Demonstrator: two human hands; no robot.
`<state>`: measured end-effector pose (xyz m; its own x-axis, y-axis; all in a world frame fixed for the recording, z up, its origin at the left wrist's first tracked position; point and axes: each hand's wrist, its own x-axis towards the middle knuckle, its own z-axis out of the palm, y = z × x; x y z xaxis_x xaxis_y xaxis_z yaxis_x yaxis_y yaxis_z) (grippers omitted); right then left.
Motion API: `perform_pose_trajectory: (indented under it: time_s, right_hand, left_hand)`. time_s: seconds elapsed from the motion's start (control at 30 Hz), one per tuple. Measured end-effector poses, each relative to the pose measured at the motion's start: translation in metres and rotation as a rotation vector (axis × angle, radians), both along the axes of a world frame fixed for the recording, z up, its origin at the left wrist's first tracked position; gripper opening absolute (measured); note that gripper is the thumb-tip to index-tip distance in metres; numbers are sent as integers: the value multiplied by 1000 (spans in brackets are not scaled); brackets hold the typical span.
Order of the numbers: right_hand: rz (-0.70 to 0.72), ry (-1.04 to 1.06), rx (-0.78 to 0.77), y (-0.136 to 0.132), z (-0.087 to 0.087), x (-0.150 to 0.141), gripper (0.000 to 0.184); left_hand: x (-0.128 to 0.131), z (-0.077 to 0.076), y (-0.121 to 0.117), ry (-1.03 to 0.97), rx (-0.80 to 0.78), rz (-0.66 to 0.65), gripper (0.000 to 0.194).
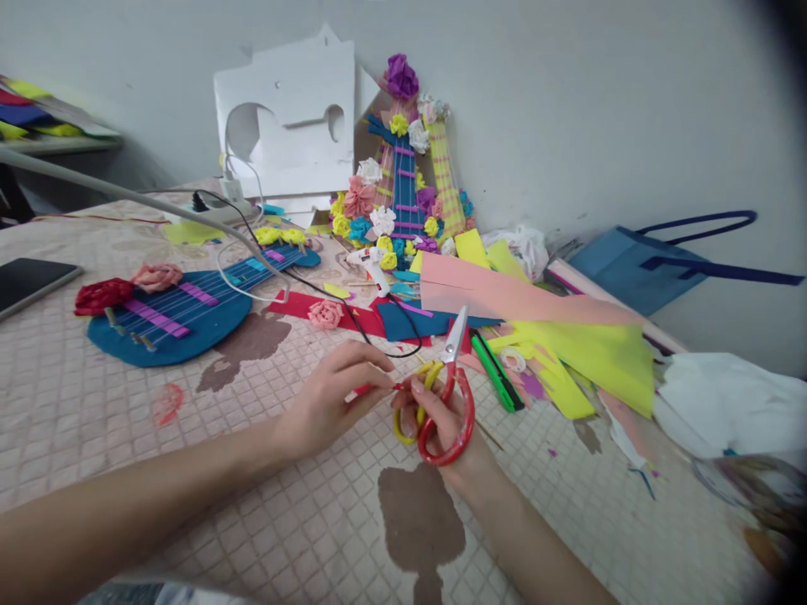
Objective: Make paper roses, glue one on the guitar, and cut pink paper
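Note:
My left hand [337, 395] is closed, its thumb and fingers pinching a small red strip [364, 389] of paper or felt. Close beside it, my right hand [441, 416] has the scissors [463, 420] hooked round its fingers, one handle red and the other yellow, blades pointing up and away. The right thumb and fingertip also meet near the end of the red piece; whether they grip it I cannot tell. Beyond the hands lie a pink paper flower [325, 314] on a red strip [293, 304] and a white glue gun [371, 267] with a black cord.
A blue guitar-shaped craft [208, 323] with flowers lies at left, near a phone [34, 281]. Decorated instrument shapes [407, 185] lean on the wall. A green cutter [497, 374], yellow sheets [605, 361] and a pink sheet [504, 290] lie right. Cords [252, 231] cross the table.

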<state>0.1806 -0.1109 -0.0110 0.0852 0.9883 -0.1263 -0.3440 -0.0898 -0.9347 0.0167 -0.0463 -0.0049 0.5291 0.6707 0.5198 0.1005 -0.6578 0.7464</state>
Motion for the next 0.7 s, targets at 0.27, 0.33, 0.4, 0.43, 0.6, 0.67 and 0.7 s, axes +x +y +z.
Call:
perform_pose_trajectory:
  time_s: [0.27,0.33,0.4,0.43,0.6,0.67,0.7]
  right_hand:
    - [47,175,-50,-1,9,-1,25]
    - [19,162,-45,-1,7,0,24]
    - [14,113,-14,-1,4,2,22]
    - [8,72,6,-1,2,3,22]
    - [-19,-157,20,-1,-7,5,27]
    - [-10,-220,18,-1,-8,3,30]
    - [-12,-245,20,-1,-9,1,31]
  left_hand:
    - [-12,-4,6,149,221,-126,17]
    - [-9,-2,4,133,174,-125,13]
    - [-4,2,1,74,48,-91,9]
    - [-1,3,0,33,-48,-71,8]
    - [8,7,0,-84,-605,-109,19]
    - [8,7,0,-92,-717,-116,20]
    - [8,7,0,-94,-748,-109,21]
